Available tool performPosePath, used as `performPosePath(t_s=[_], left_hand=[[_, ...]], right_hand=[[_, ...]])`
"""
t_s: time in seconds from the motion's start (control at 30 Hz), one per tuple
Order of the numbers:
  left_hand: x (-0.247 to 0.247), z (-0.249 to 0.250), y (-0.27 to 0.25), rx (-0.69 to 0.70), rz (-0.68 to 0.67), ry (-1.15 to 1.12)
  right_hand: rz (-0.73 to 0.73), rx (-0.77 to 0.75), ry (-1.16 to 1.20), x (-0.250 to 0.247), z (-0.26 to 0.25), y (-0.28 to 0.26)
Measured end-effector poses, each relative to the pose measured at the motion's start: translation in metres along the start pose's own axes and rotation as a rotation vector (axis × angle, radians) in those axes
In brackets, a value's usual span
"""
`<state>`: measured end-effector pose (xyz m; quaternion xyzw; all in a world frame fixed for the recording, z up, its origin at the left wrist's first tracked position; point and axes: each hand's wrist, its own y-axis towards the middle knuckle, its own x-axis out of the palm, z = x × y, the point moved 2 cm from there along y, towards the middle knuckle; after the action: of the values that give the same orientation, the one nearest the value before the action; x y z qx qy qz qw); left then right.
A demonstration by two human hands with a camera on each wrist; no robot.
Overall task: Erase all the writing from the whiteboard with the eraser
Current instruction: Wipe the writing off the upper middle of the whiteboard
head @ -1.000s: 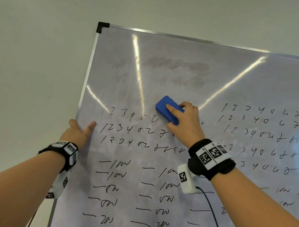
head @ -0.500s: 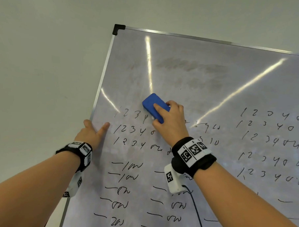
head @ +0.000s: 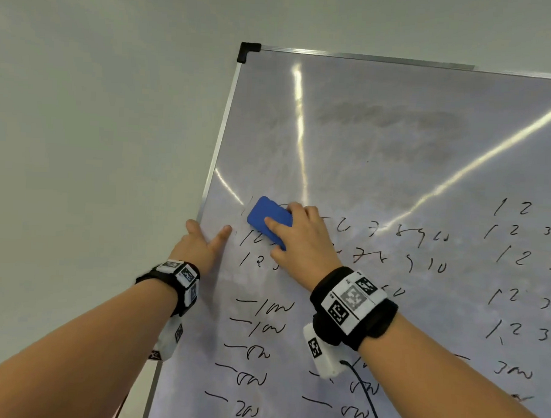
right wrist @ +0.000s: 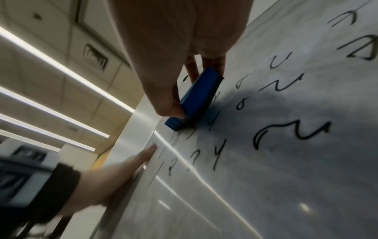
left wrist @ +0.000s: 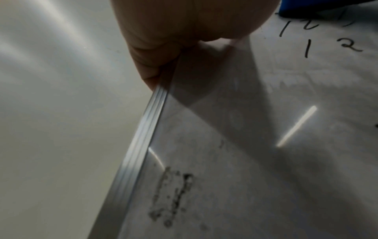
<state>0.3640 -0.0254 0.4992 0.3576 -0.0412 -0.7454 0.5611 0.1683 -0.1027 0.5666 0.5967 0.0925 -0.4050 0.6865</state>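
Whiteboard point(head: 396, 157) — glossy, smooth, smudged grey; frame point(left wrist: 141, 145) ribbed brushed metal; eraser point(head: 267, 218) — matt blue, plastic-looking.

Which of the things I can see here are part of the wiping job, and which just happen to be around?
Part of the job:
- blue eraser, gripped by the right hand
- whiteboard and its black writing
- left hand, steadying the board's edge

Just around:
- wall
- ceiling lights
- wrist bands

Blue eraser point(head: 269, 219) (tilted) on scribbled whiteboard point(head: 396, 170)
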Motion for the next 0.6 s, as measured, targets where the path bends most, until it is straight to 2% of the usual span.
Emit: performPosePath(t_s=[0.13,0.17,0.23,0.3,0.37,0.47,0.6], left_hand=[[0.001,-0.001,0.002,0.032,-0.018,-0.004],[0.000,-0.002,0.002,0.033,-0.022,-0.011],[-0.001,-0.003,0.002,0.027,-0.037,-0.033],[0.000,-0.008,0.001,0.008,-0.076,-0.050],[0.002,-0.015,-0.003,0.004,-0.108,-0.037],[0.003,-0.022,-0.007,0.015,-0.088,-0.020],[0.006,-0.023,-0.007,0.026,-0.045,-0.065]], right_hand=[[0.178,0.179,0.021,-0.006,0.014,0.017],[0.155,0.174,0.011,-0.004,0.009,0.020],[0.059,0.074,-0.027,0.009,-0.009,0.020],[0.025,-0.002,-0.042,0.020,-0.021,0.017],[0.045,0.050,-0.003,0.018,-0.017,0.022],[0.075,0.145,0.005,0.013,-0.016,0.030],[0.045,0.007,-0.053,0.026,-0.039,0.021]])
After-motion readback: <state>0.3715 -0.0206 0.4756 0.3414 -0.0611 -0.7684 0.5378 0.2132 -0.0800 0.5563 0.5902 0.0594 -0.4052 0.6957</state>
